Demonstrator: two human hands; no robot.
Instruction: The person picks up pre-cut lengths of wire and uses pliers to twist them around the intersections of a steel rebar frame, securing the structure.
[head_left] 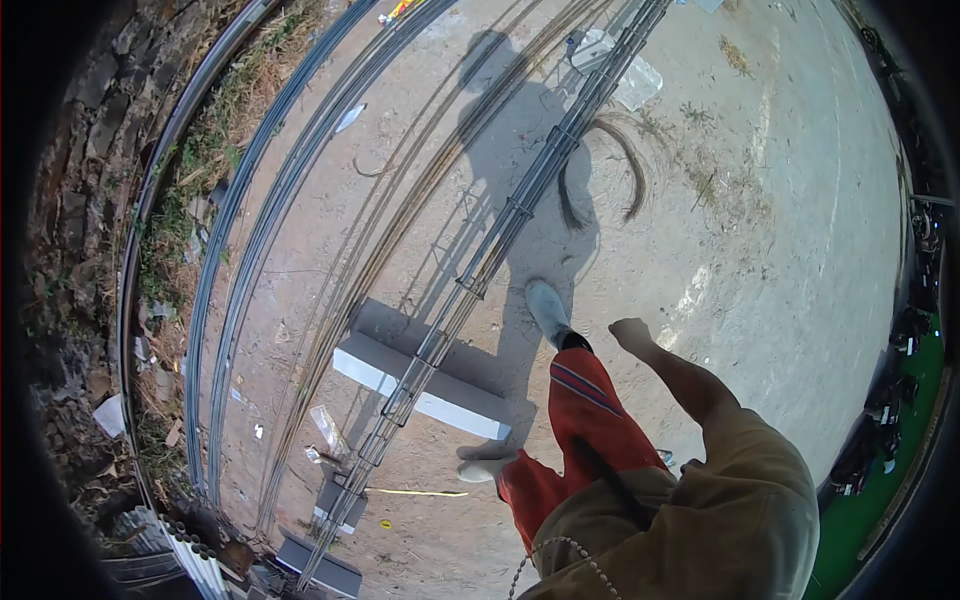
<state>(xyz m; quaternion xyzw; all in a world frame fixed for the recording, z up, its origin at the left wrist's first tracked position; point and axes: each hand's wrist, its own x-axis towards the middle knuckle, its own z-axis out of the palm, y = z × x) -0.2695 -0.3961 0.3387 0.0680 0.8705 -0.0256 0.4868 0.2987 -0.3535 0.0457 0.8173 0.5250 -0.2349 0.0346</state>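
My right hand [630, 336] hangs over the concrete ground beside my shoe [547, 308], its fingers curled closed. Whatever lies inside them, if anything, is hidden. My left hand is out of the picture. Ahead and to the left runs a long rebar cage [520, 208] with stirrups tied along it, apart from my hand. It lies across a pale concrete block [425, 388]. Two curved bundles of thin binding wire [632, 170] rest on the ground beyond my forward foot.
Loose steel bars [395, 225] stretch along the left of the cage, with darker bar bundles [225, 270] farther left. Smaller blocks [318, 568] sit under the cage's near end. Metal pipes [195, 565] lie at lower left. Parked motorbikes [885, 420] line the right edge.
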